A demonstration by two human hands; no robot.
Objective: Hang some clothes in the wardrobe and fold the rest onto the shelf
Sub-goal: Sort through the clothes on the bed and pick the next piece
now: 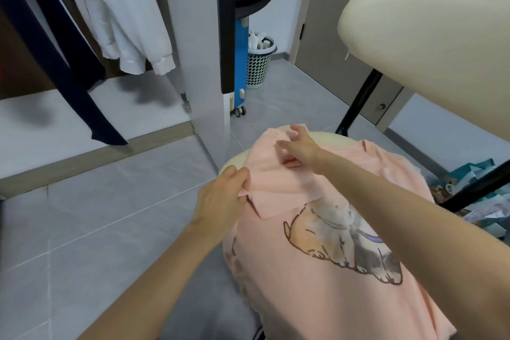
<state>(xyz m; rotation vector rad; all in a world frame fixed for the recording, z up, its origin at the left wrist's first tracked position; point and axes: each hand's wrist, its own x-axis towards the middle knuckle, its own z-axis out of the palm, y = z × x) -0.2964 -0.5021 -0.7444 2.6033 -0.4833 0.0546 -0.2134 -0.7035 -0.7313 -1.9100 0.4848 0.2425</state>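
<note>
Both hands work a pink t-shirt (317,243) spread over a cream cushioned seat (234,164).

The left hand (220,201) has its fingers curled round the shirt's left edge, pinching a fold of cloth just beside the seat's rim; the right hand (298,146) reaches further across, fingers bent and spread over a folded-in flap near the top of the shirt — whether they pinch the cloth or only press it cannot be told. The shirt lies print side up, a cartoon cat drawing (345,243) near its middle, its lower part draping toward the camera. Beyond, to the left, an open wardrobe (204,50) holds a hanging white shirt (124,22) and a dark navy garment (55,50). A blue wheeled case (240,63) and a perforated basket (258,69) stand on the grey tiled floor (96,215) — a second cream padded surface (427,50) on black legs fills the upper right.
</note>
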